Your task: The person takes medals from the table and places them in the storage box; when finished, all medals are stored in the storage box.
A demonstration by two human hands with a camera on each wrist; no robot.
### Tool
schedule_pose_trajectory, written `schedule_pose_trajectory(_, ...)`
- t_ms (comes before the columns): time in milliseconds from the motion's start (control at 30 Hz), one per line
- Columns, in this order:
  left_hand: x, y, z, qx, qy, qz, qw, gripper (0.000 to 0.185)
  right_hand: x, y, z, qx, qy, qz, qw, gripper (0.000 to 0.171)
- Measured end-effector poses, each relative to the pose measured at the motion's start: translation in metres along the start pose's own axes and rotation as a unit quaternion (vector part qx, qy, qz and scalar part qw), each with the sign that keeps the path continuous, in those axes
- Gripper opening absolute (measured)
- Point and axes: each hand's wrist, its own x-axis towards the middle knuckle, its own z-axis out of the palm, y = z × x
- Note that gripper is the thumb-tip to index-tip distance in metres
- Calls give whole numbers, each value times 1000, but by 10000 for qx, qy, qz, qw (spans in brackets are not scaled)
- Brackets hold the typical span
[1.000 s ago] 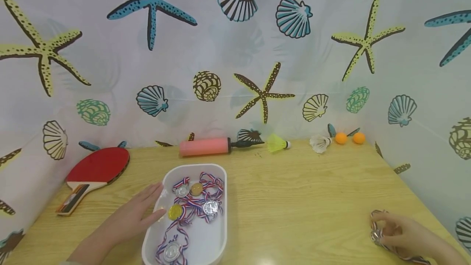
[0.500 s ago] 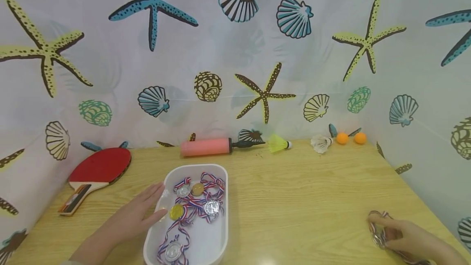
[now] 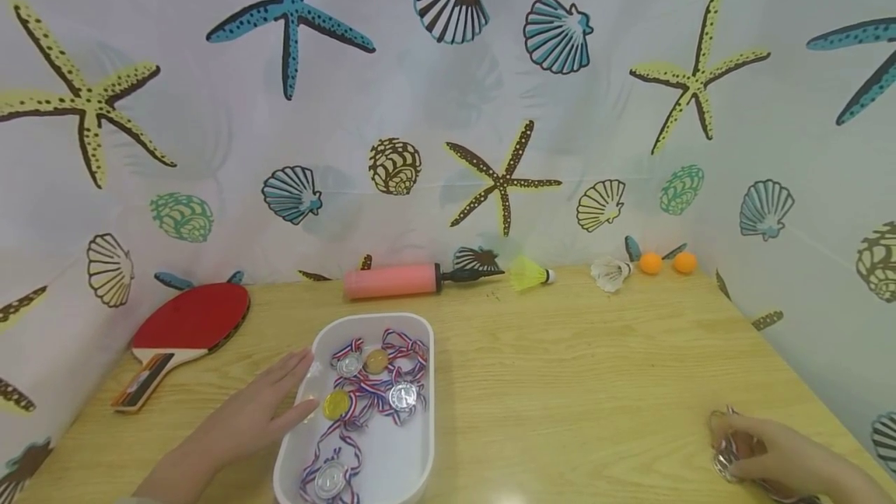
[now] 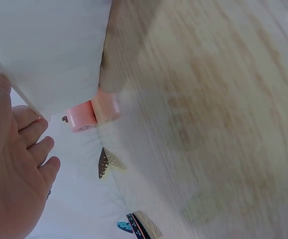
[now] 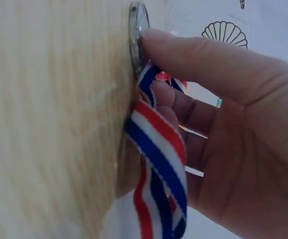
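Observation:
A white tray (image 3: 428,411) holds several silver and gold medals (image 3: 402,395) on red, white and blue ribbons. At its left wall lies my left hand (image 3: 252,411), with the fingers extended and the thumb over the rim. The left wrist view shows that hand (image 4: 12,164) against the tray's side (image 4: 54,55). Over at the right of the table, my right hand (image 3: 777,449) pinches a silver medal (image 3: 724,463). In the right wrist view the medal (image 5: 138,37) stands edge-on under the thumb, and its striped ribbon (image 5: 159,144) hangs down in front of the fingers.
A red table tennis bat (image 3: 192,317) lies at the left. Along the back of the wooden table (image 3: 560,379) lie a pink hand pump (image 3: 392,280), a yellow shuttlecock (image 3: 528,274), a white shuttlecock (image 3: 609,274) and two orange balls (image 3: 650,263). A shell-patterned curtain (image 3: 350,107) stands behind.
My right hand has shifted slightly on the medal and its ribbon, gathering the ribbon closer under the fingers. The left hand and the tray stay in place.

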Motion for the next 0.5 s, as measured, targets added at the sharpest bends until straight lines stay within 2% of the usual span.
schedule_pose_trajectory(100,-1,1,1,-33,-49,-58,10000,76,1,-1,1,224,-59,-80,9997,15)
schedule_pose_trajectory(267,0,1,1,-53,-154,-176,9997,78,1,-5,2,340,2,445,9984,14)
schedule_pose_trajectory(400,0,3,0,-63,-181,-194,9996,78,2,-7,1,18,153,493,9987,16)
schedule_pose_trajectory(500,-1,4,0,-74,-177,-196,9996,77,2,-8,1,-417,523,465,9967,14)
